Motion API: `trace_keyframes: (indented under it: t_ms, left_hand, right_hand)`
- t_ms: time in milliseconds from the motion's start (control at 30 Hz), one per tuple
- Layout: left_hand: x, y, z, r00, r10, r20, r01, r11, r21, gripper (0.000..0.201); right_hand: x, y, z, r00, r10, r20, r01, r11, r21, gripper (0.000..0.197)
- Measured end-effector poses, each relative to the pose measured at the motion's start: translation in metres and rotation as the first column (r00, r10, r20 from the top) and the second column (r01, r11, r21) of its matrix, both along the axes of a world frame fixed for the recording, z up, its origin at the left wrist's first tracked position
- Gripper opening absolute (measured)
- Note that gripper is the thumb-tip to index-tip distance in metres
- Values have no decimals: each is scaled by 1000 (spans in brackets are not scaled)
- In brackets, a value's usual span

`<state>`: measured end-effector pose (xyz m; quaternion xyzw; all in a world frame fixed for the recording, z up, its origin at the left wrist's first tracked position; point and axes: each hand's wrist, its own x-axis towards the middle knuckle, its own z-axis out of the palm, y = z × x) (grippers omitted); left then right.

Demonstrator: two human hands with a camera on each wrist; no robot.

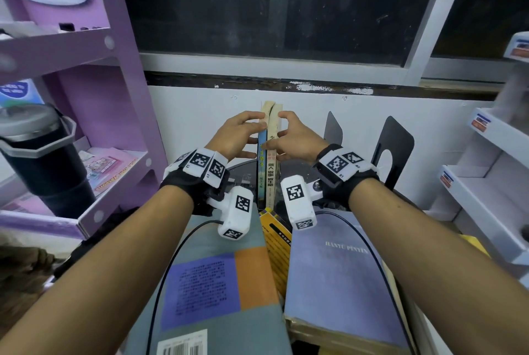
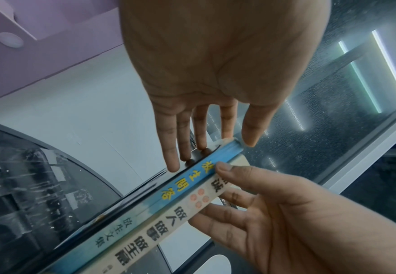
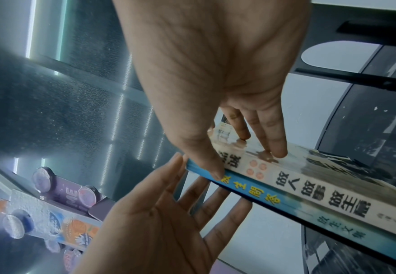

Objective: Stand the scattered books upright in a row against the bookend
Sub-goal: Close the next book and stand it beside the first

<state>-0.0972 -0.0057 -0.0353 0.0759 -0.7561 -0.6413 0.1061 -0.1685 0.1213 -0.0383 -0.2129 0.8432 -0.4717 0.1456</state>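
Flat books (image 1: 337, 268) nearest, upright books (image 1: 267, 171) pressed between left hand (image 1: 234, 137), right hand (image 1: 297, 140), both flat-fingered

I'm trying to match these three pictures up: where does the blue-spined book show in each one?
Head: the blue-spined book stands upright at centre.
Left wrist: its spine slants from bottom left up to centre.
Right wrist: its spine slants across the lower right.
Shared landmark: the cream-spined book pressed against it.

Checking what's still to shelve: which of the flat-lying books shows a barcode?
The grey book with purple and orange blocks, nearest on the left; its barcode sits at its bottom edge. The lavender book beside it shows only a title.
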Motion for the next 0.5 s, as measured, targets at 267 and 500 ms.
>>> trace_keyframes:
  t_ms: [267,500]
  left_hand:
    - [19,2,4,996,58,74,-53,996,-72,40]
    - [51,-10,7,976,77,201,-33,976,-213,44]
  right_hand:
    - [17,12,8,999,8,-51,-4,997,81,88]
    - [42,27,15,998,9,-56,2,979,202,87]
